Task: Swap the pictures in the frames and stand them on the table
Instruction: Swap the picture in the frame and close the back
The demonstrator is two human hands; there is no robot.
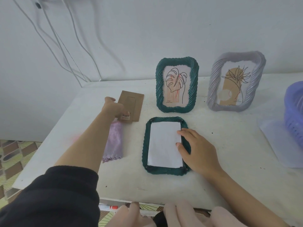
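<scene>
Your left hand (114,107) pinched the cardboard back (137,104) near the left edge of the table (229,154) while your right hand (197,152) lay open and flat on the face-down green frame (165,171) at the middle, so the loose white paper (164,143) could shift if that hand lifted early.

The left arm (91,141), its dark sleeve (57,194) pushed up to the elbow, stretches far and to the left, the left hand (114,108) knuckles-up with fingers curled downward, its grip unclear, while the bare right forearm (246,199) angles in from the near right, the right hand (196,151) lying palm-down, fingers loosely straight and pointing left.
</scene>
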